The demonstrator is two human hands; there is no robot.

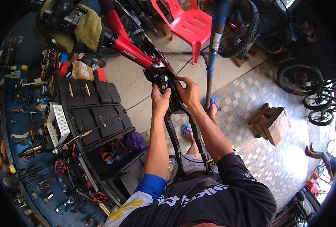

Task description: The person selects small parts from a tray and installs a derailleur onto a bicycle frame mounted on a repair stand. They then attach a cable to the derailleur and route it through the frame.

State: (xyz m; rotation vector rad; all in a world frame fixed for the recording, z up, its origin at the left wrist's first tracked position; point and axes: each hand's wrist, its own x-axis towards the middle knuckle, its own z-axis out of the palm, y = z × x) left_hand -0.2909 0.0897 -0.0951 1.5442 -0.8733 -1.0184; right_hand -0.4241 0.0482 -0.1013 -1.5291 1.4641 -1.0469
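Fingers first: my left hand (161, 100) is wrapped tight around the black rear frame (177, 113) just above centre, and my right hand (188, 92) pinches the same part with fingertips (180, 80) together at the joint below the red frame tube (132, 49). I'd say keep both grips firm and square so nothing twists. Outward: black tool chest (96, 113) at left, red chair (187, 22) up top.

A glossy red-and-black bicycle frame (137, 53) anchors the scene: behind it stands a bright red plastic chair (188, 22), left of it a black tool cabinet (94, 109) and a white basket (60, 123), below it blue sandals (187, 130) on grey-and-white chequered floor tiles (251, 87).
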